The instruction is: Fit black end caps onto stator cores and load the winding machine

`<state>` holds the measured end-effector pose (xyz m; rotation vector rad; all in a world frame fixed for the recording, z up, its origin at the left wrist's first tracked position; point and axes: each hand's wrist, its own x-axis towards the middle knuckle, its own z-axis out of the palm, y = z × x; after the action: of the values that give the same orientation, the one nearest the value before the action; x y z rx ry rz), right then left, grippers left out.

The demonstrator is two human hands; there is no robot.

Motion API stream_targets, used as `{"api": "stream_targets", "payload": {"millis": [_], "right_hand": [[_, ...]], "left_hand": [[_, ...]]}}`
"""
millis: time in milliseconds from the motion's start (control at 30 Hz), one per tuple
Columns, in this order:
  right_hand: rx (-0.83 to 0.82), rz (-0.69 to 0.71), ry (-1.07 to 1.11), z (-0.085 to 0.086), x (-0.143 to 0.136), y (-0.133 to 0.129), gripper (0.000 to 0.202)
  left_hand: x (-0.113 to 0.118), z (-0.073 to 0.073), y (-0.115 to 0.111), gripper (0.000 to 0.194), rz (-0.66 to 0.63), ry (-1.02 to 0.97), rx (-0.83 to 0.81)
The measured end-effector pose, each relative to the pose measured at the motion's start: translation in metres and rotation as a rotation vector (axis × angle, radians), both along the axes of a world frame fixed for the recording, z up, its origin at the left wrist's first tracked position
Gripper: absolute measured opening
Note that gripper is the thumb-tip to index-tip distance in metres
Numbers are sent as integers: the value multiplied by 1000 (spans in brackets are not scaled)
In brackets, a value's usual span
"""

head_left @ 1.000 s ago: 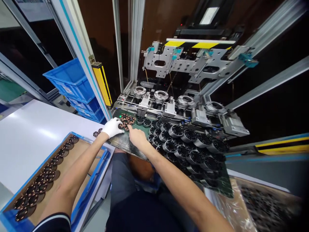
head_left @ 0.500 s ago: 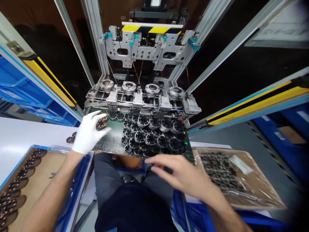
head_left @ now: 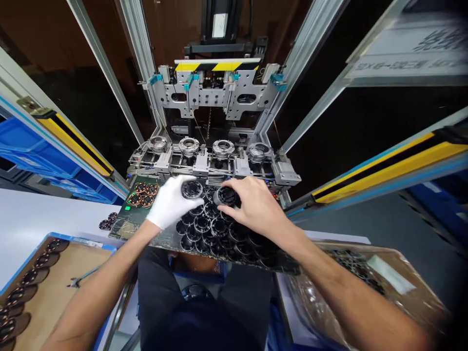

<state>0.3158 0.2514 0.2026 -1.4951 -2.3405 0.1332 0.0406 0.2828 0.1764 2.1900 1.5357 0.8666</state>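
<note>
My left hand, in a white glove, has thumb and fingers around a round black motor housing with a silver rim. Bare, my right hand grips a second such housing just to the right. Both are held over the stacked black housings on the green work plate. Copper-wound stators sit in a small group left of my gloved hand. Behind the hands stands a fixture row with several silver ring seats. My right hand hides part of the stack.
A blue-edged tray at left holds more stators and pliers. Two dark stators lie on the white table. At right is a plastic-lined box of metal parts. Yellow-black guards flank the machine frame.
My left hand has left the stators and moved right to a housing. My right hand has risen from above my lap to another housing. The camera view has shifted.
</note>
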Motion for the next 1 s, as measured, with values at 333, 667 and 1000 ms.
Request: {"api": "stream_targets", "payload": {"millis": [333, 667, 1000], "right_hand": [[-19, 22, 236, 25, -33, 137, 55], [-163, -21, 225, -7, -42, 170, 56], [-152, 48, 421, 15, -34, 153, 63]], "left_hand": [[-84, 39, 131, 62, 251, -15, 79], [-86, 1, 159, 67, 161, -38, -74], [-87, 19, 133, 56, -66, -376, 27]]}}
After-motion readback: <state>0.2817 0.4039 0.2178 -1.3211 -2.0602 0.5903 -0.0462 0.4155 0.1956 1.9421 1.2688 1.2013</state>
